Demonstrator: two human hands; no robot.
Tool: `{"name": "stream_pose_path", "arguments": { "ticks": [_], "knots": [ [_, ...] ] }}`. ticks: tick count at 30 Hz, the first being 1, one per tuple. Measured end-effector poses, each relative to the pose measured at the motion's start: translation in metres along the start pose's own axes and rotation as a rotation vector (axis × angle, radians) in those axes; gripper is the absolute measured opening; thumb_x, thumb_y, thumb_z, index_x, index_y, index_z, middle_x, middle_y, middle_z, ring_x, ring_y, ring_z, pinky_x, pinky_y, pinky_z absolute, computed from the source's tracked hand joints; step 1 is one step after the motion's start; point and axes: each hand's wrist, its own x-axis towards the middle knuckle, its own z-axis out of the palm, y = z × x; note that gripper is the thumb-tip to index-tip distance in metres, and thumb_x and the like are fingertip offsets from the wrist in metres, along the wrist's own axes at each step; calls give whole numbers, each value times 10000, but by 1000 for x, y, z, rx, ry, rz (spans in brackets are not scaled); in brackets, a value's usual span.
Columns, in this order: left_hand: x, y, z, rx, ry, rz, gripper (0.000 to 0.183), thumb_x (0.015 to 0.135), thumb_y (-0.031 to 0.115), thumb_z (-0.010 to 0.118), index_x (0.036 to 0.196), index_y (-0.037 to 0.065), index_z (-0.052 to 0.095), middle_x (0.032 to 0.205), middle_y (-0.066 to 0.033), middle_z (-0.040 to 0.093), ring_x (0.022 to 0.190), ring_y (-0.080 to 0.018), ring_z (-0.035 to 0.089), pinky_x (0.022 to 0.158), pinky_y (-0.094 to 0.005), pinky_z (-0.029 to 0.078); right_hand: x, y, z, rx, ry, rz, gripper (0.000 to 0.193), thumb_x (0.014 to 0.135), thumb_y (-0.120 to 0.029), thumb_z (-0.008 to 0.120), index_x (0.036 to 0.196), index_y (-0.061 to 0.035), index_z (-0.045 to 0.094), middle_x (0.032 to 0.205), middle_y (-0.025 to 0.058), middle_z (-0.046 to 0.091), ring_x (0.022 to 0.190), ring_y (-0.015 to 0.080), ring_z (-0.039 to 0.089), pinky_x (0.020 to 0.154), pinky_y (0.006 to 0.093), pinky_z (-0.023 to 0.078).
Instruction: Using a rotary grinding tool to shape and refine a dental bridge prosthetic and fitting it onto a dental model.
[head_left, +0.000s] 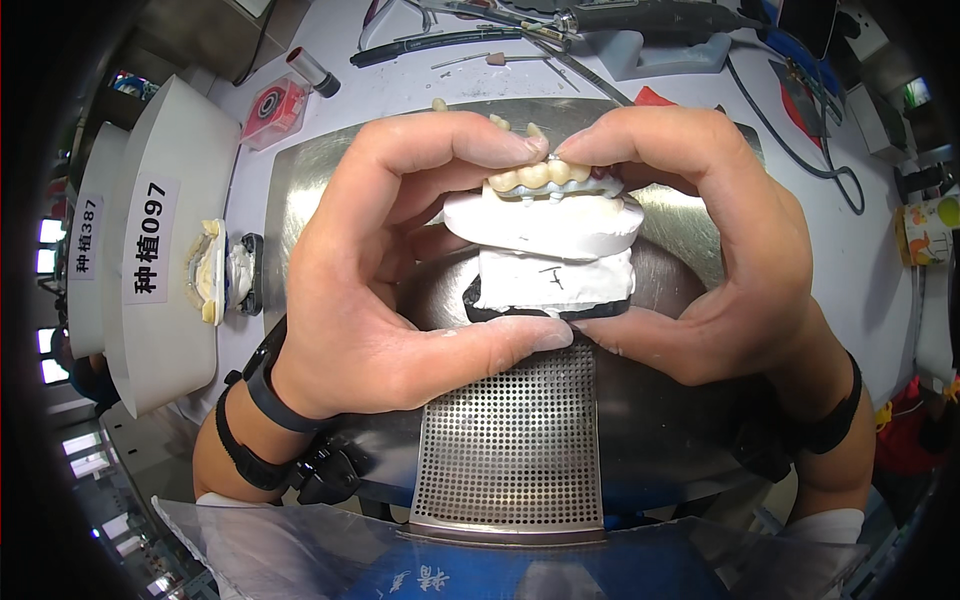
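A white plaster dental model (560, 225) on a black base is held upright between my two hands over a metal work surface. Along its top sits a row of cream artificial teeth (540, 178), with a pale bluish-white strip beneath them. My left hand (345, 270) grips the model from the left, its thumb at the black base and its fingertips by the teeth. From the other side my right hand (755, 250) grips it the same way, thumb below and index finger above. The remaining fingers of both hands are partly hidden behind the model.
Below the hands lies a perforated metal grille (505, 450). Left stand another dental model (208, 272) and white bins (170, 240). Farther back are a red box (272, 112), a small tube (313, 72), a rotary handpiece (650, 18) on a grey-blue stand (660, 58), and a cable (790, 140).
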Motion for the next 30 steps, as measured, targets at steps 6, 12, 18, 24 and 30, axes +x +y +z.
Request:
{"name": "stream_pose_path", "arguments": {
  "ticks": [6,12,18,24,30],
  "knots": [
    [0,0,0,-9,4,6,830,628,42,877,1281,-9,366,1191,-173,579,1119,-205,590,956,-326,485,0,0,-3,11,-19,-3,701,598,-45,839,1212,60,517,1153,154,597,1019,210,638,886,305,520],
    [0,1,0,-11,15,-5,832,624,44,880,1280,-2,370,1190,-170,580,1117,-205,591,954,-327,487,0,0,-2,31,-19,0,720,604,-43,836,1232,57,498,1171,164,594,1044,212,630,890,310,513],
    [0,1,0,-18,11,-7,835,621,51,883,1280,-2,372,1190,-169,580,1122,-206,588,957,-329,485,0,0,-3,23,-43,20,720,601,-34,841,1227,58,499,1171,162,594,1048,220,635,897,314,518],
    [0,0,0,0,6,2,838,621,50,880,1283,-4,369,1191,-171,580,1126,-208,586,967,-333,479,-1,0,-2,3,-25,12,709,596,-34,841,1217,58,510,1159,158,595,1045,225,639,898,313,523],
    [0,1,-1,0,15,-8,832,623,50,876,1282,-5,370,1186,-170,582,1125,-207,587,970,-334,476,0,-1,-2,22,-21,16,712,592,-36,838,1219,58,512,1159,156,592,1038,224,641,901,312,524]
  ]
}}
